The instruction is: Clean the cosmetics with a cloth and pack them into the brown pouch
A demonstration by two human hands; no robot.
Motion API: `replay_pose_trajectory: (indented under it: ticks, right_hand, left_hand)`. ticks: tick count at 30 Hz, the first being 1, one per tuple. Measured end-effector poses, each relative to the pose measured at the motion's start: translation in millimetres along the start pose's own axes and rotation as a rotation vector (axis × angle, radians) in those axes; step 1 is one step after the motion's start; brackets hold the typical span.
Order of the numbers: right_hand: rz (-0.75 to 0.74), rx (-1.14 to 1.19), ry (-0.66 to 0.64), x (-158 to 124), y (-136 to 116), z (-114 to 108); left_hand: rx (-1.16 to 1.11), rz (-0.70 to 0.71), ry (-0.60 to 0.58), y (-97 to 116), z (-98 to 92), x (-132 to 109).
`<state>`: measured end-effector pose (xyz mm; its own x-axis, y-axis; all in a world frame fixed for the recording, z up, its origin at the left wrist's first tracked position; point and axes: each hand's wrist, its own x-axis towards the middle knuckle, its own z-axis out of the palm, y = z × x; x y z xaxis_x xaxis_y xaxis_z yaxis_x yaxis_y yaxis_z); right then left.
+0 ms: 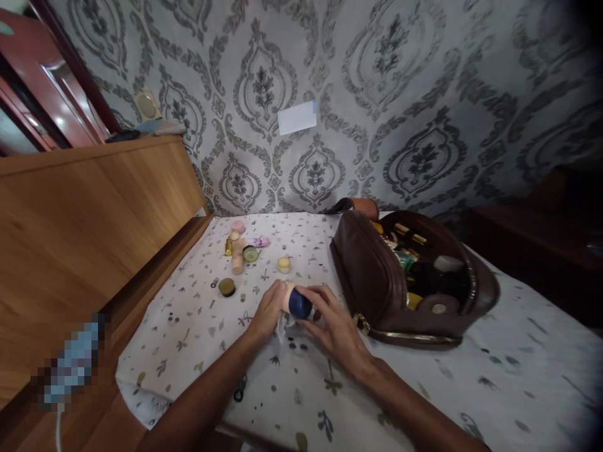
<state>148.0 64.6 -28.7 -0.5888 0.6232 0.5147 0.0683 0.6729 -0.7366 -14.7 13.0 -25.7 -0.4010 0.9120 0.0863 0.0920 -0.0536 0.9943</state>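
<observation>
Both of my hands meet over the patterned white cloth, around a small cosmetic jar (pixel 300 304) that is dark blue on the right and cream on the left. My left hand (pixel 269 309) is closed on the cream end, with a crumpled white tissue (pixel 281 329) hanging beneath its fingers. The fingers and thumb of my right hand (pixel 333 321) curl around the blue end. Just beyond the hands sits a small yellow-lidded jar (pixel 284 263). To the left lies a dark olive round lid or pot (pixel 227 287); which one I cannot tell.
An unzipped brown leather bag (pixel 372 282), full of cosmetics, stands at the right. Back left are a green-topped jar (pixel 250 253), a beige tube (pixel 238 256), a gold bottle (pixel 228 246) and a pink tube (pixel 258 242). A wooden panel (pixel 103 220) borders the left side.
</observation>
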Motion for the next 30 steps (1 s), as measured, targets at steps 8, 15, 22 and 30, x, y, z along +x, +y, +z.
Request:
replay_pose_trajectory:
  ticks: [8,15,22,30]
  right_hand:
    - [0.182,0.154,0.125,1.5,5.2,12.7]
    - [0.149,0.144,0.132,4.5,-2.2,5.1]
    - [0.168,0.157,0.101,1.8,-1.9,7.5]
    - [0.164,0.129,0.090,2.1,-6.5,6.4]
  left_hand:
    - [-0.066,-0.015,-0.009,-7.5,3.8,0.7]
    - [-0.061,-0.046,0.033,-7.6,5.0,2.6]
    - [-0.070,0.010,0.076,-12.8,2.7,5.3]
    - [-0.051,0.052,0.043,-6.9,0.2,5.2]
